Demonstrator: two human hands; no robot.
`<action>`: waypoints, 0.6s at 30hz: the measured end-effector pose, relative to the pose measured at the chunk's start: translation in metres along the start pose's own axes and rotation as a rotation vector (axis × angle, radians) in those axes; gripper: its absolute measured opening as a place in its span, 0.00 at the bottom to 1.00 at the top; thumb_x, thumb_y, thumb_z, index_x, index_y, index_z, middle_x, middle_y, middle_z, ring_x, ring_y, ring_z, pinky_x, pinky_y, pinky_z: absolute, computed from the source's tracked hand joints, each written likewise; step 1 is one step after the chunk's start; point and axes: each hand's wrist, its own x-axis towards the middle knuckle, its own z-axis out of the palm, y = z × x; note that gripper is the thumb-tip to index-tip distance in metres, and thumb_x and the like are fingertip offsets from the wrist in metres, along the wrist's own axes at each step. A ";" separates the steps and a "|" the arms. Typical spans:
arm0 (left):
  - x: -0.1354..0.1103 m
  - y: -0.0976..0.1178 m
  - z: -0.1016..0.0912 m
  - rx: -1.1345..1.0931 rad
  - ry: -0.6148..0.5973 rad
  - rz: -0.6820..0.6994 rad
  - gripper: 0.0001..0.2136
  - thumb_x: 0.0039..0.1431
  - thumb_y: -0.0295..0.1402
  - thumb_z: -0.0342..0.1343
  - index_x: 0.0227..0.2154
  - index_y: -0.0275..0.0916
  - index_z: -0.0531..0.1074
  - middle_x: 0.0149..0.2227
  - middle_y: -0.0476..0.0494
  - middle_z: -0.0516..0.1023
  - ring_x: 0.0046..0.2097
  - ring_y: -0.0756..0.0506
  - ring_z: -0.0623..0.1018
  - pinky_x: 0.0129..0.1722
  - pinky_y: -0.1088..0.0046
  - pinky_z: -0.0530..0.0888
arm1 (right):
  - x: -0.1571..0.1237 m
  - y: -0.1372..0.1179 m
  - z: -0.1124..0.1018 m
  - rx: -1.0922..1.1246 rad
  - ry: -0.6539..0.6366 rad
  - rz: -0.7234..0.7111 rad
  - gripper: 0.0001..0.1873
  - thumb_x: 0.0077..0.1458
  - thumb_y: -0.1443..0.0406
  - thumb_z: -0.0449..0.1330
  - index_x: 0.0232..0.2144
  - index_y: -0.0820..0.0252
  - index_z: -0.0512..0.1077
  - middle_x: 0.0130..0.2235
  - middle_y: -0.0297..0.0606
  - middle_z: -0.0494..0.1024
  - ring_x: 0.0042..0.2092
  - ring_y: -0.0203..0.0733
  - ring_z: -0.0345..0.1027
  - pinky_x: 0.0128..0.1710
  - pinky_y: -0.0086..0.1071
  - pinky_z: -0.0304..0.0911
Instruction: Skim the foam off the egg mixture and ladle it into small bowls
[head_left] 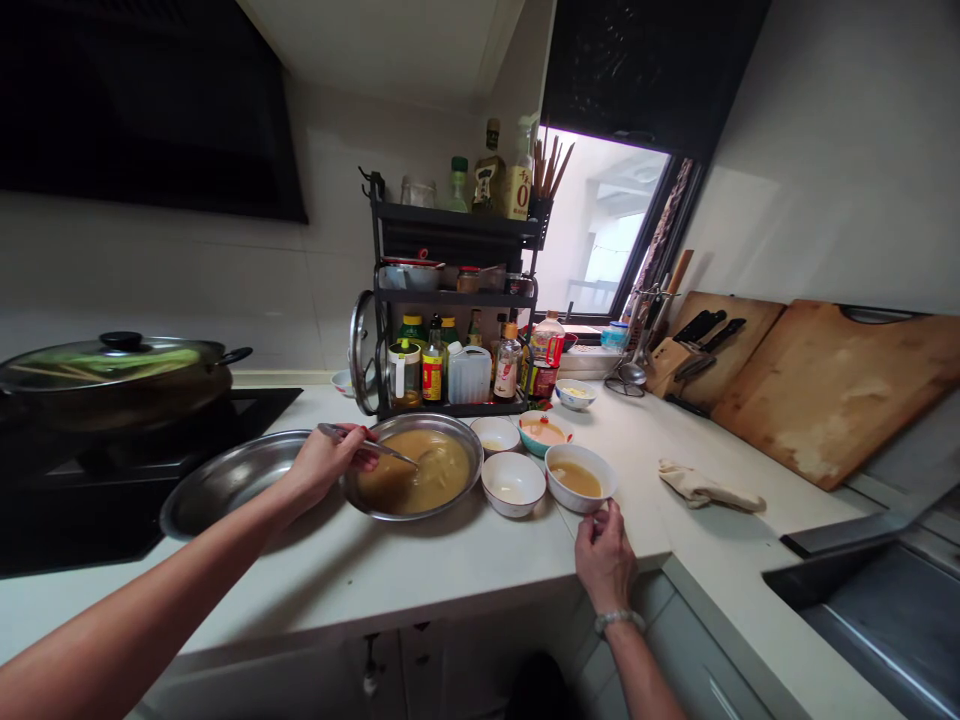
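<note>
My left hand (337, 462) is closed round the handle of a metal spoon (386, 453), whose lower end is sunk in yellowish-brown liquid. That liquid fills much of a wide steel bowl (474, 480) on the counter. On the right, my right hand (604, 545) has its curled fingers at the near side of a white bowl (562, 492) with a similar brownish liquid. Between the two stands a small white bowl (514, 487) with little in it. Behind are another small bowl (495, 433) and a teal-sided bowl (532, 440) with pinkish-orange contents.
An empty steel pan (225, 485) sits left, beside the hob with a lidded pan (120, 375). A black rack (457, 297) of bottles stands behind. A cloth (709, 487), knife block (671, 365), cutting boards (832, 385) and the sink (892, 610) are at right.
</note>
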 end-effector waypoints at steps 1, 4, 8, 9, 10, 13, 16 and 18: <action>0.001 0.000 -0.002 -0.045 0.022 -0.017 0.08 0.55 0.26 0.51 0.25 0.34 0.74 0.19 0.44 0.78 0.21 0.47 0.78 0.25 0.75 0.76 | 0.000 0.000 0.000 0.004 0.003 -0.004 0.27 0.55 0.60 0.48 0.52 0.73 0.66 0.35 0.50 0.78 0.33 0.50 0.72 0.31 0.37 0.62; 0.004 -0.001 -0.007 -0.185 0.052 -0.087 0.09 0.56 0.24 0.51 0.23 0.33 0.74 0.19 0.44 0.77 0.21 0.50 0.76 0.26 0.79 0.76 | 0.000 0.002 0.001 0.013 0.012 -0.024 0.27 0.55 0.60 0.48 0.52 0.73 0.66 0.34 0.50 0.78 0.33 0.50 0.72 0.31 0.37 0.63; 0.007 -0.005 -0.012 -0.280 0.050 -0.146 0.10 0.57 0.23 0.50 0.23 0.31 0.74 0.21 0.43 0.77 0.21 0.52 0.75 0.25 0.81 0.75 | 0.000 0.002 0.002 0.013 0.025 -0.035 0.27 0.55 0.60 0.48 0.51 0.74 0.66 0.33 0.50 0.78 0.32 0.50 0.72 0.30 0.37 0.62; 0.008 -0.006 -0.012 -0.286 0.050 -0.143 0.10 0.57 0.23 0.50 0.24 0.31 0.74 0.21 0.43 0.77 0.21 0.52 0.75 0.24 0.81 0.75 | 0.000 0.002 0.002 0.012 0.026 -0.034 0.27 0.55 0.60 0.48 0.51 0.73 0.66 0.33 0.50 0.78 0.32 0.50 0.72 0.30 0.37 0.62; 0.009 -0.007 -0.012 -0.286 0.049 -0.131 0.10 0.57 0.23 0.50 0.24 0.31 0.74 0.21 0.43 0.77 0.21 0.52 0.75 0.25 0.81 0.75 | 0.000 0.002 0.002 0.009 0.026 -0.033 0.27 0.55 0.60 0.48 0.51 0.73 0.66 0.34 0.50 0.78 0.32 0.50 0.72 0.30 0.37 0.62; 0.011 -0.007 -0.011 -0.258 0.068 -0.076 0.09 0.57 0.23 0.50 0.25 0.31 0.74 0.20 0.44 0.77 0.20 0.51 0.75 0.25 0.79 0.76 | 0.000 0.003 0.002 0.001 0.024 -0.029 0.27 0.55 0.59 0.48 0.51 0.73 0.66 0.34 0.50 0.78 0.32 0.50 0.72 0.31 0.37 0.62; 0.011 -0.002 -0.009 -0.201 0.098 -0.041 0.09 0.56 0.24 0.50 0.25 0.32 0.73 0.19 0.45 0.77 0.20 0.50 0.76 0.25 0.78 0.76 | 0.000 0.002 0.002 -0.001 0.015 -0.023 0.27 0.55 0.59 0.48 0.52 0.73 0.66 0.35 0.50 0.78 0.33 0.50 0.72 0.31 0.37 0.62; 0.010 0.001 -0.008 -0.161 0.112 -0.029 0.08 0.55 0.25 0.50 0.25 0.33 0.74 0.20 0.45 0.77 0.20 0.49 0.77 0.24 0.78 0.77 | 0.000 0.002 0.001 0.000 0.009 -0.019 0.27 0.55 0.60 0.48 0.52 0.73 0.66 0.35 0.50 0.78 0.33 0.50 0.72 0.32 0.37 0.62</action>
